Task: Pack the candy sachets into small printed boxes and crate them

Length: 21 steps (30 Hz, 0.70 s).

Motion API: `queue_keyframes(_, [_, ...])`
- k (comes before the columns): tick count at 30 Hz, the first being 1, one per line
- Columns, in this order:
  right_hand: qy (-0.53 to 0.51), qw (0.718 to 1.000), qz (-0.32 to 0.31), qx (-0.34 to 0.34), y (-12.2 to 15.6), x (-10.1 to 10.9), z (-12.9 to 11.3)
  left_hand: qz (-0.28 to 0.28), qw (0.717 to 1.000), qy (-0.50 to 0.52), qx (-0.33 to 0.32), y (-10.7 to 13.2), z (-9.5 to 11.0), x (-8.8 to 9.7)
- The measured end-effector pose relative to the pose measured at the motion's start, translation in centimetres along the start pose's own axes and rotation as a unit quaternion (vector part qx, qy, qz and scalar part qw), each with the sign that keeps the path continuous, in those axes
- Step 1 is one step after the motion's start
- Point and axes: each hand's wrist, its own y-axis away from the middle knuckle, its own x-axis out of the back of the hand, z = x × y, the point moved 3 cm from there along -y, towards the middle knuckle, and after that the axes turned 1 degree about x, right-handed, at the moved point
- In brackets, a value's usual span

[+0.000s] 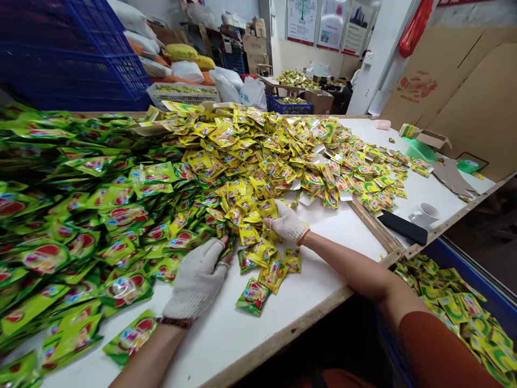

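My left hand (197,277), in a white knitted glove, rests at the near edge of a heap of green packets (125,215) with watermelon pictures. Its fingers reach forward, the thumb a little apart, touching the packets; its palm side is hidden. My right hand (287,222), gloved too, is at the front of a heap of yellow packets (226,134). Thumb and fingers close around a yellow packet (267,208), partly hidden. Between my hands lie several loose yellow packets (273,275) and a green packet (253,296) on the white tabletop (315,275).
A wooden strip (374,223) divides the table. Right of it are a black phone (404,226), a white mug (424,214) and a green bowl (420,150). A blue crate (501,288) of packets stands below the edge. Blue crates (72,59) are stacked at back left.
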Motion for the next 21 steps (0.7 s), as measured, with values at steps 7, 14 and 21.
queue_keyframes(7, [-0.018, 0.976, 0.119, 0.182, -0.8, 7.9, -4.7, 0.011, 1.000, -0.007, -0.022, 0.1, -1.7, -0.1])
queue_keyframes(14, [0.336, 0.844, 0.389, -0.149, -0.3, 22.8, 0.5, -0.017, 1.000, 0.011, -0.006, -0.1, -1.0, 0.3])
queue_keyframes(21, [0.303, 0.919, 0.236, -0.086, -3.8, 14.4, 3.1, -0.031, 0.998, 0.031, 0.036, -0.3, 0.1, 0.5])
